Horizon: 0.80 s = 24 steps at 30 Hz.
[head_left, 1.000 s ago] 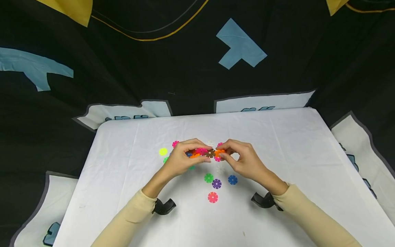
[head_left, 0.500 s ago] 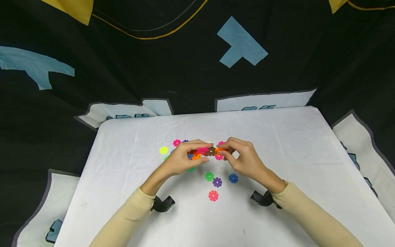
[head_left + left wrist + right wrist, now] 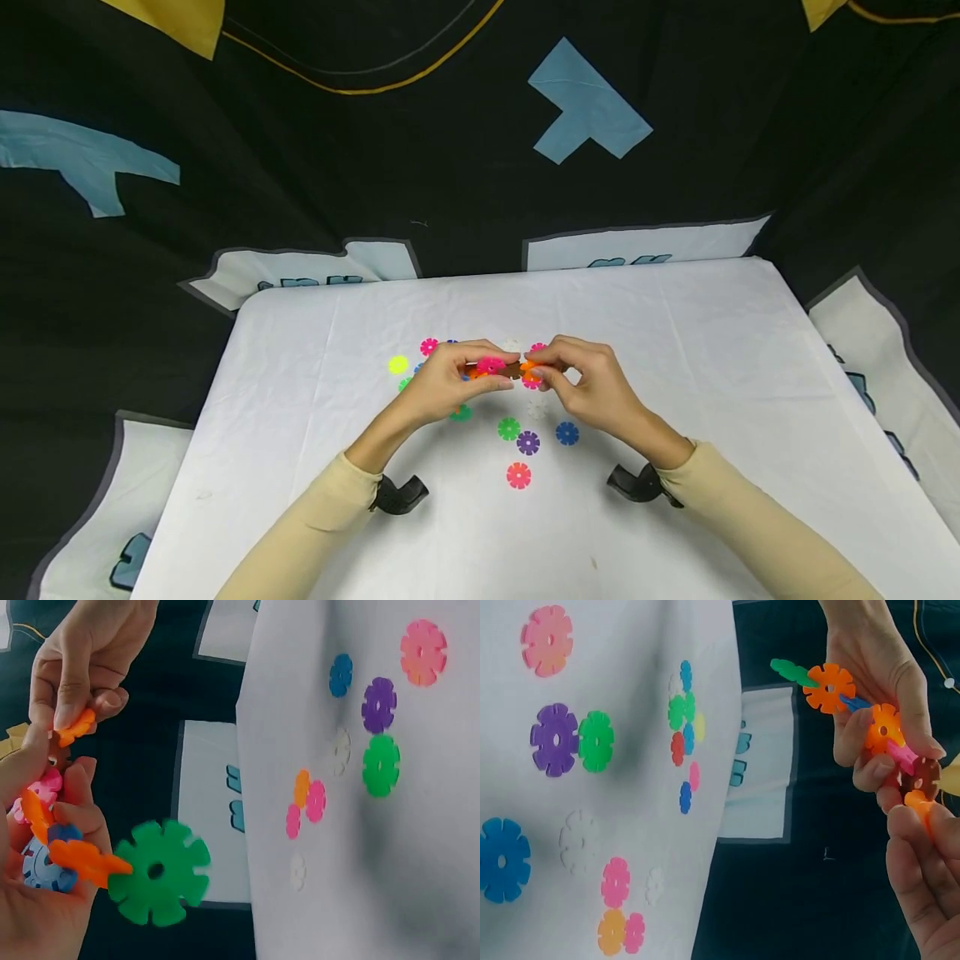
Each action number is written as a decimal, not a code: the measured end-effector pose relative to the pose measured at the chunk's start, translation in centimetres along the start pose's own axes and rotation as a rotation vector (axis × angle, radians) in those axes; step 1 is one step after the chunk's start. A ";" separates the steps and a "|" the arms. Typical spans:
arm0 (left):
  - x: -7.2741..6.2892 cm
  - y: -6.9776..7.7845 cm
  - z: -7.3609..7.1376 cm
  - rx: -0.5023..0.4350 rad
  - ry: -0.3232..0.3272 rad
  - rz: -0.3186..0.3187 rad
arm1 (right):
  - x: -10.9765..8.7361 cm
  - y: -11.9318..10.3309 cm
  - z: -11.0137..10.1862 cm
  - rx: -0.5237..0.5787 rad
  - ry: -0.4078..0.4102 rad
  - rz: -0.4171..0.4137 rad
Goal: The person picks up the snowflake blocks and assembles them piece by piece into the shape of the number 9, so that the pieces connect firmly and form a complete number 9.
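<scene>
My left hand [image 3: 438, 385] grips a chain of slotted flower-shaped plastic discs above the table. Along the chain run a green disc [image 3: 159, 871] at the free end, an orange disc [image 3: 829, 688], a blue one, another orange disc [image 3: 886, 729], a pink disc [image 3: 491, 365] and a brown disc [image 3: 928, 777]. Between thumb and fingers, my right hand [image 3: 592, 387] pinches a separate-coloured end piece, an orange disc [image 3: 77, 727], right at the brown disc's edge. Fingers partly hide the middle of the chain and this orange disc.
Loose discs lie on the white table [image 3: 675, 350]: a green disc [image 3: 509, 428], a purple disc [image 3: 528, 442], a blue disc [image 3: 567, 433] and a coral disc [image 3: 518, 476] nearest me. Several more, including a yellow disc [image 3: 398, 365], lie behind the hands.
Both hands stay nearly in place. The chain has turned in my left hand, so the brown disc shows more edge-on and the green end disc shows more below the hand.
</scene>
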<state>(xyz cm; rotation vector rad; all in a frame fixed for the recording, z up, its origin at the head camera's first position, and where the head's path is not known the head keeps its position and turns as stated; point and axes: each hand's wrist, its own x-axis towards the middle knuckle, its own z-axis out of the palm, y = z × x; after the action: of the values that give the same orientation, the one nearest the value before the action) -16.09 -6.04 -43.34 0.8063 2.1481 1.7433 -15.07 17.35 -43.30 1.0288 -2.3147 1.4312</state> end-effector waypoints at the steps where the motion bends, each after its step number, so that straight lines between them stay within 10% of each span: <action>1: 0.0 0.0 0.1 0.013 -0.001 0.005 | 0.0 0.0 0.0 -0.006 0.000 -0.012; 24: 0.1 0.6 -0.3 0.141 -0.065 0.054 | -0.1 0.6 -0.3 -0.026 0.055 -0.034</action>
<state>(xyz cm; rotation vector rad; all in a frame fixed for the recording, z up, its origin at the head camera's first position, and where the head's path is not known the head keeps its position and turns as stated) -16.16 -6.16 -42.72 0.9520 2.2453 1.5806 -15.46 17.82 -43.55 1.0042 -2.2602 1.3946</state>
